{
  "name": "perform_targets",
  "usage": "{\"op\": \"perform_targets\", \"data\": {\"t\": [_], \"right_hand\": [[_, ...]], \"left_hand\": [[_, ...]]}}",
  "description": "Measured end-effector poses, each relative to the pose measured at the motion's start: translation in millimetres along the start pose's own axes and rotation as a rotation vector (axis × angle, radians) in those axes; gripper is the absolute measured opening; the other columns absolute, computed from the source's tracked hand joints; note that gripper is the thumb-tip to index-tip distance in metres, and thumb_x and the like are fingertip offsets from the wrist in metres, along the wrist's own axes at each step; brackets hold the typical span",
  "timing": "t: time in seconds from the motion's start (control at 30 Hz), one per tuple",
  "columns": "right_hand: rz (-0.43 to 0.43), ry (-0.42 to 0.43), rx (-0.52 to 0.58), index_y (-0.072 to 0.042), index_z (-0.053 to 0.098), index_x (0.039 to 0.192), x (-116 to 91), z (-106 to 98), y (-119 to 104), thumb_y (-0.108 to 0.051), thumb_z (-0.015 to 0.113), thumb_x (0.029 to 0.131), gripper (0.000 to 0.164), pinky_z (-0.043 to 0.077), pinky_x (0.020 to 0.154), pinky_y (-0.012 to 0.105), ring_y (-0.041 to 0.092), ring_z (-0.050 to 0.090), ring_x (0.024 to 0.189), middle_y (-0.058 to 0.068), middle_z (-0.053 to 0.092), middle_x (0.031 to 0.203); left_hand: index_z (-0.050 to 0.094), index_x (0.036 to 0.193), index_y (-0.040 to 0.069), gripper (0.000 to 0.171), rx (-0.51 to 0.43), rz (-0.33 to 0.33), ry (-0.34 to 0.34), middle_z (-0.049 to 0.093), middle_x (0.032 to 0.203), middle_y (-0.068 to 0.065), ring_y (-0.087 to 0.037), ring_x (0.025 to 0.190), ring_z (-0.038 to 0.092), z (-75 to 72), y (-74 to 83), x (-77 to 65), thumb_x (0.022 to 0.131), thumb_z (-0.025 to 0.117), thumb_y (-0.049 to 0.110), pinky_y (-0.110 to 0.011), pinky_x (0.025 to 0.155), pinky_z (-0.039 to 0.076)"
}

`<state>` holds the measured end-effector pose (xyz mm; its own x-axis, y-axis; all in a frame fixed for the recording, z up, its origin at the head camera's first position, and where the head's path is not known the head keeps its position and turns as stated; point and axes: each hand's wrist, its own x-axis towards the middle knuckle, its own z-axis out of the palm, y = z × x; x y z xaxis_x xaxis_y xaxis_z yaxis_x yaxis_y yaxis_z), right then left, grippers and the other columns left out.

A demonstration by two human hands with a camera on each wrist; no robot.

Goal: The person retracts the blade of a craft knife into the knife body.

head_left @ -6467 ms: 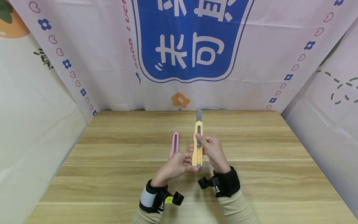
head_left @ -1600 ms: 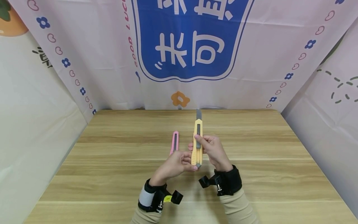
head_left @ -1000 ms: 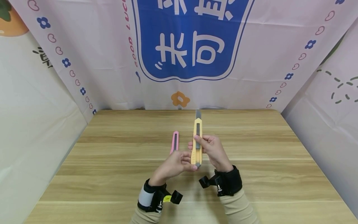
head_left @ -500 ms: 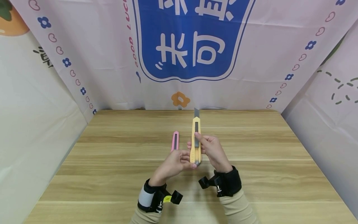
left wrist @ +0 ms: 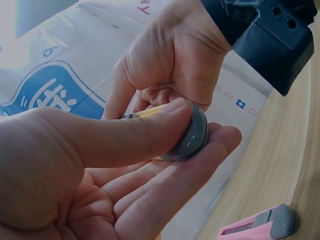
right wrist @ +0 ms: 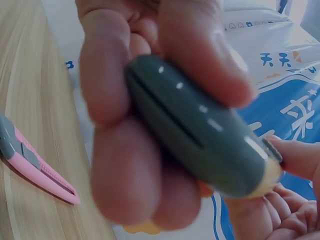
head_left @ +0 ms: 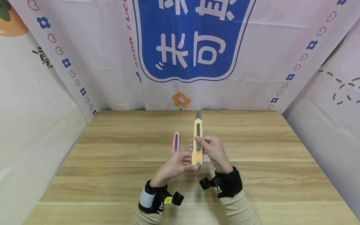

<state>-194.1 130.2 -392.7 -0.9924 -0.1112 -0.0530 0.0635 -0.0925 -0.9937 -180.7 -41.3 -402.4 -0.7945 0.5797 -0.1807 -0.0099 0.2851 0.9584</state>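
Note:
Both hands hold a yellow utility knife (head_left: 194, 156), its grey blade (head_left: 198, 114) out and pointing away from the person. My left hand (head_left: 175, 163) pinches the rear end; in the left wrist view its thumb lies on the grey end cap (left wrist: 196, 134). Further up the body, my right hand (head_left: 216, 152) grips the knife with the thumb on the grey slider (head_left: 198, 146). That cap (right wrist: 195, 127) also fills the middle of the right wrist view, between the left hand's fingers. A pink utility knife (head_left: 176, 142) lies on the table beyond the left hand, which hides its near end.
The wooden table (head_left: 112, 178) has a printed cloth (head_left: 112, 62) hanging behind it and more cloth at both sides. Black wrist cameras (head_left: 177, 198) are strapped to both wrists.
Compared with 6.5 s ago, the slider sits further back on the yellow knife and a little less blade shows. Both hands keep their places; the knife has shifted slightly left.

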Motion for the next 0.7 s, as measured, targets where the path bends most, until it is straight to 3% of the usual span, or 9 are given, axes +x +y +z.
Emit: {"op": "perform_targets", "data": {"t": [0.27,0.5,0.7], "right_hand": [[0.020,-0.021,-0.019,0.017,0.061,0.111,-0.6,-2.1,-0.8,-0.022,0.059,0.096,0.042,0.061,0.069,0.024,0.009,0.074,0.074,-0.007,0.076,0.072],[0.014,-0.026,-0.030,0.016,0.060,0.112,0.7,-3.8,0.6,-0.021,0.061,0.095,0.041,0.061,0.072,0.026,0.010,0.075,0.077,0.002,0.078,0.082],[0.023,0.013,-0.032,0.009,0.060,0.120,0.0,-6.8,-0.6,-0.027,0.059,0.096,0.043,0.060,0.076,0.024,0.007,0.074,0.081,-0.005,0.077,0.085]], "left_hand": [[0.063,0.116,-0.004,0.031,-0.005,-0.001,-0.003,0.072,0.107,-0.021,-0.023,0.094,0.073,0.1,-1.2,1.0,0.086,0.068,0.004,-0.026,0.083,0.060],[0.063,0.117,-0.004,0.033,-0.024,-0.007,0.008,0.072,0.109,-0.021,-0.024,0.097,0.072,0.2,-3.2,2.1,0.086,0.069,0.005,-0.027,0.085,0.059],[0.063,0.118,-0.002,0.035,-0.040,-0.008,0.034,0.072,0.109,-0.020,-0.021,0.097,0.072,1.8,-3.6,3.8,0.086,0.070,0.010,-0.035,0.089,0.059]]}}
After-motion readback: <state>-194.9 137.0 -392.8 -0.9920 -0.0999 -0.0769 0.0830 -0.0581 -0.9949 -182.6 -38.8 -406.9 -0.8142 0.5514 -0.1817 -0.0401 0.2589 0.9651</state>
